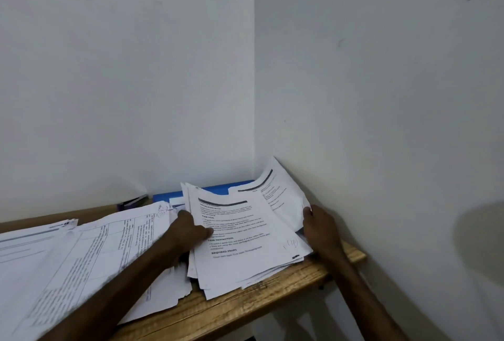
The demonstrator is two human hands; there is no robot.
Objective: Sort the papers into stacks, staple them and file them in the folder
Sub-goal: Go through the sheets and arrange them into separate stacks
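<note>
Lower centre, the light, floppy, slippery stack of papers (240, 234) handles best by its side edges, where the left hand (191, 229) and right hand (319, 222) pinch it.

I see only a strip of the blue folder (218, 190) along the tabletop's back edge; the stack of papers (240, 242) covers the rest. A dark object (133, 201) at that edge lies half under sheets, and I cannot name it. The tabled sheets (81, 253) run off the picture's left side. Their small print is too blurred to read. The right hand (320, 227) hides its fingers under the stack's right edge.
</note>
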